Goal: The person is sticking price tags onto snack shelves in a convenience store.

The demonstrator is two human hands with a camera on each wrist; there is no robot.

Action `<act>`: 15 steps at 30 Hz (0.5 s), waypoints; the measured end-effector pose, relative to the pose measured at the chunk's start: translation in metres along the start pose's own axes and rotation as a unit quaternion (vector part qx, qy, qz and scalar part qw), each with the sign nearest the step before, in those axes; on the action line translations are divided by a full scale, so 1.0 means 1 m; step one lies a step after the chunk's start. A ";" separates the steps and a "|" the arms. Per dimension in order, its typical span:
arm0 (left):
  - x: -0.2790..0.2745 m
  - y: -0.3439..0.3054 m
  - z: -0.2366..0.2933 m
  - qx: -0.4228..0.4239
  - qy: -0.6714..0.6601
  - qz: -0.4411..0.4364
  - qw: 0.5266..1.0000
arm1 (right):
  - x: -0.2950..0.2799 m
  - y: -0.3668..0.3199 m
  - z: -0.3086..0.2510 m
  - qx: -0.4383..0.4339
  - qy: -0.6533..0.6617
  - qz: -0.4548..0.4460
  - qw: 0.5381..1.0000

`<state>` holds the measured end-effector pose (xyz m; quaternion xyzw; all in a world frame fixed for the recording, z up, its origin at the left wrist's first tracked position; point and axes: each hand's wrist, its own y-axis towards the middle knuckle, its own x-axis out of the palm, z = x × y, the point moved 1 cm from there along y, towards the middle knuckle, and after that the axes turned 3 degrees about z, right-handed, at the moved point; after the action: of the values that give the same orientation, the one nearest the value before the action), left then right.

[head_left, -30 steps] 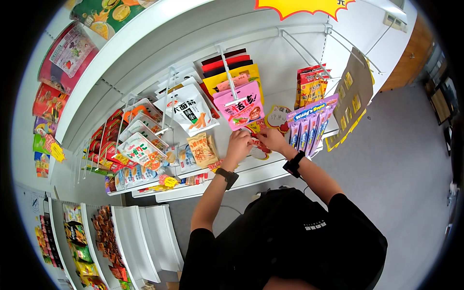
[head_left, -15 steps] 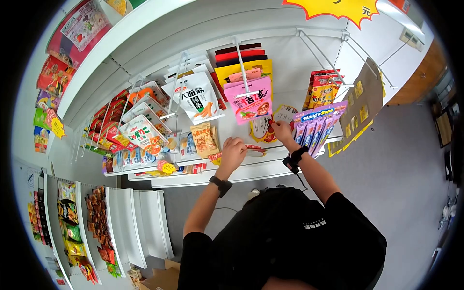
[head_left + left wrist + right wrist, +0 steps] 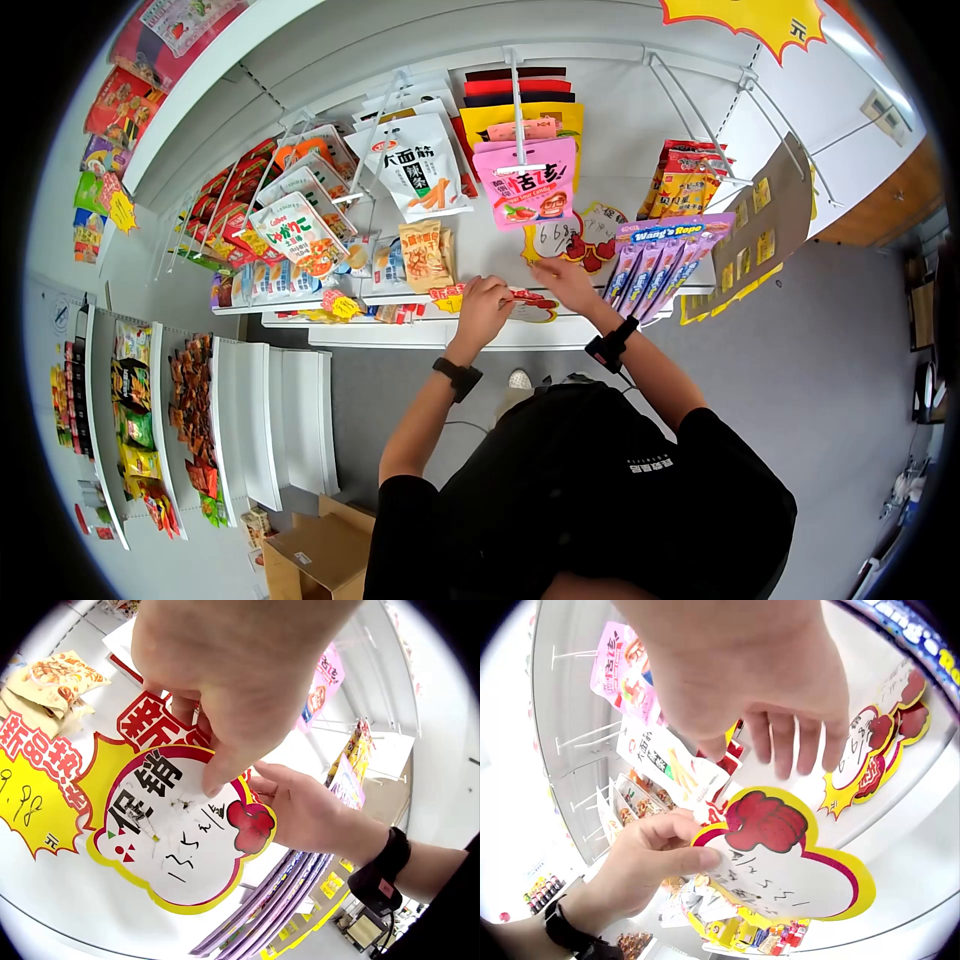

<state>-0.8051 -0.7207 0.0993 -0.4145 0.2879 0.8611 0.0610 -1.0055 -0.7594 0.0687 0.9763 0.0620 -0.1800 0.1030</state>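
In the left wrist view, a bear-shaped promotion price card (image 3: pixel 180 832) with a yellow and dark pink border and handwritten 13.5 faces up. My left hand (image 3: pixel 486 307) pinches it at its edge, thumb on the face, over the shelf front. A yellow starburst tag with red lettering (image 3: pixel 112 761) shows behind the card. My right hand (image 3: pixel 568 287) is just to its right, fingers extended and holding nothing in the right wrist view. Beyond the right hand, a price card reading 6.68 (image 3: pixel 556 243) lies on the shelf, overlapping another card (image 3: pixel 606 228).
A pink snack bag (image 3: pixel 525 185) hangs on a hook above the cards. White snack bags (image 3: pixel 412 165) hang to its left, and tan bags (image 3: pixel 424 255) stand below. Purple Wang's Rope packs (image 3: pixel 655 265) are at the right. A cardboard box (image 3: pixel 320 550) sits on the floor.
My hands were together; the right hand then reached to the shelf below the pink bag, where the 6.68 card now lies, and has drawn back toward the left hand. The left hand kept its card.
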 end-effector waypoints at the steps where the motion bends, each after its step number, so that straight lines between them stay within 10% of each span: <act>1: 0.002 -0.001 0.003 -0.003 -0.002 -0.001 1.000 | 0.000 -0.004 -0.007 -0.001 0.034 -0.079 0.996; 7: 0.007 -0.019 0.022 -0.015 0.019 -0.007 1.000 | 0.002 -0.024 -0.014 0.104 0.055 -0.249 0.961; 15: -0.003 -0.059 0.048 -0.042 0.053 0.021 0.998 | 0.031 -0.047 0.008 0.018 -0.069 -0.237 0.969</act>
<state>-0.8154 -0.6454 0.0989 -0.4554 0.2629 0.8505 0.0104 -0.9869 -0.7132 0.0417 0.9208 0.2811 -0.2669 0.0435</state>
